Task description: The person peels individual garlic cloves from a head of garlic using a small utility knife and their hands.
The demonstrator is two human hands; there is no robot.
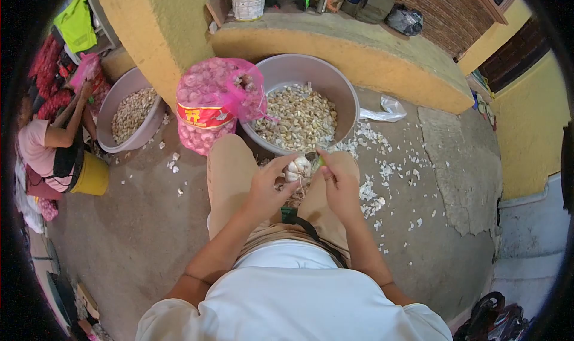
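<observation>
My left hand (272, 182) holds a whole white garlic bulb (297, 169) above my lap, its fingers curled round the bulb. Close to its right, my right hand (339, 182) is closed on a small tool with a green handle (321, 160); the tool's tip is at the bulb's side. Beyond my knees stands a large round basin (353, 102) with many loose garlic cloves (296, 115) inside. A pink mesh bag of garlic bulbs (206, 96) leans against the basin's left side.
Garlic skins (385, 167) litter the floor at the right, near a clear plastic bag (385, 109). At the left, another person (51, 138) sits by a yellow bucket (91, 173) and a second basin (156, 115). Behind the basins runs a low yellow ledge (335, 51).
</observation>
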